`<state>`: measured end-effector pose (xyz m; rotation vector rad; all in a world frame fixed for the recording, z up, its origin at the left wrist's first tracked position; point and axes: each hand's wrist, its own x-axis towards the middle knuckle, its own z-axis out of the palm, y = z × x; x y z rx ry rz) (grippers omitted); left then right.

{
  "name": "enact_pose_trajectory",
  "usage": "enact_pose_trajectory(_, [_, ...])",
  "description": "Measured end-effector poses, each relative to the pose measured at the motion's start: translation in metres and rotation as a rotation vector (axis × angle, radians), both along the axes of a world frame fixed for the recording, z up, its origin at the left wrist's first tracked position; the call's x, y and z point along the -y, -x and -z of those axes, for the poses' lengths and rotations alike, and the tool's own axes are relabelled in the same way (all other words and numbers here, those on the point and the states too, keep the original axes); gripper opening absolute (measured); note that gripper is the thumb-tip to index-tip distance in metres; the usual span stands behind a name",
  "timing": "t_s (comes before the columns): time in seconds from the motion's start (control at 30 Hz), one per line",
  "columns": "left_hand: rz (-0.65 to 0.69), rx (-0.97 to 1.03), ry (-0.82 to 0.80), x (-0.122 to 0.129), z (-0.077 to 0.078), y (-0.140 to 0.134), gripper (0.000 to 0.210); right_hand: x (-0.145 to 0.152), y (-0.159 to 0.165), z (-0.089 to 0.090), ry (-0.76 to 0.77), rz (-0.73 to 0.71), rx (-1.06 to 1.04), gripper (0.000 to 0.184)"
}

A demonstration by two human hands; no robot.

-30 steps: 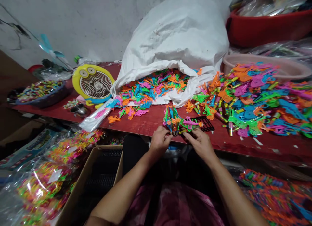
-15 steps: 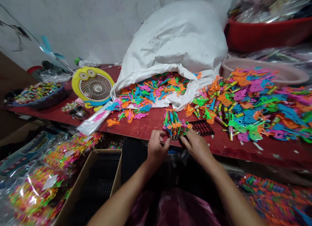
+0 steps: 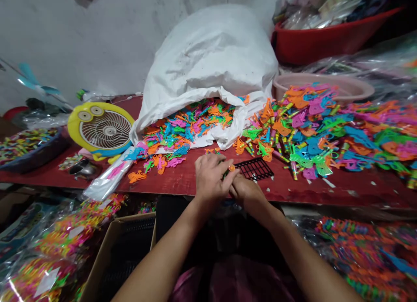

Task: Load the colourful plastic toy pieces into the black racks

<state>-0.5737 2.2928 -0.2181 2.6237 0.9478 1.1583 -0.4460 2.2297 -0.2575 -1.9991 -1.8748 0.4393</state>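
At the front edge of the red table [image 3: 176, 178], my two hands close together over a small bunch of colourful plastic toys [image 3: 231, 167]. My left hand [image 3: 211, 176] lies across the top of the bunch, its fingers curled over and hiding most of it. My right hand [image 3: 246, 191] is wrapped round the bunch's right side, touching the left fingertips. Only an orange round end and a few bits of green and orange show between and behind the fingers. Just right of the hands lies a black plastic grid tray [image 3: 254, 168].
A white sack [image 3: 211, 50] spills plastic pieces [image 3: 195, 119] behind the hands. To the right is a big heap of toys [image 3: 309, 128] before a pink basin [image 3: 352, 85]. A yellow fan [image 3: 73, 124] and metal cup [image 3: 84, 169] stand left. Below is a cardboard box [image 3: 97, 258].
My left hand has moved from beside the bunch to over its top, covering it. My right hand has come in closer to the left. The view has shifted slightly right.
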Motion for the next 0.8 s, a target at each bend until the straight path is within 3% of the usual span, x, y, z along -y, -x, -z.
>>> enact_pose_trajectory(0.2, [-0.005, -0.041, -0.034, 0.001, -0.002, -0.001, 0.022, 0.0, 0.0, -0.004, 0.122, -0.001, -0.105, 0.037])
enact_pose_trajectory(0.4, [-0.044, -0.027, -0.104, 0.004, 0.0, -0.003, 0.018, 0.01, -0.025, -0.005, -0.055, -0.039, -0.176, 0.026])
enact_pose_trajectory(0.6, [0.018, 0.045, -0.126, -0.003, 0.002, 0.0, 0.015, -0.002, -0.097, -0.021, -0.194, 0.474, 0.223, 0.023])
enact_pose_trajectory(0.67, [0.065, 0.045, -0.11, -0.008, 0.0, 0.004, 0.015, -0.009, -0.113, -0.025, -0.146, 0.501, 0.381, 0.024])
enact_pose_trajectory(0.8, [0.126, 0.033, -0.101, -0.016, -0.002, 0.012, 0.018, -0.021, -0.125, -0.025, 0.093, 0.371, 0.536, 0.032])
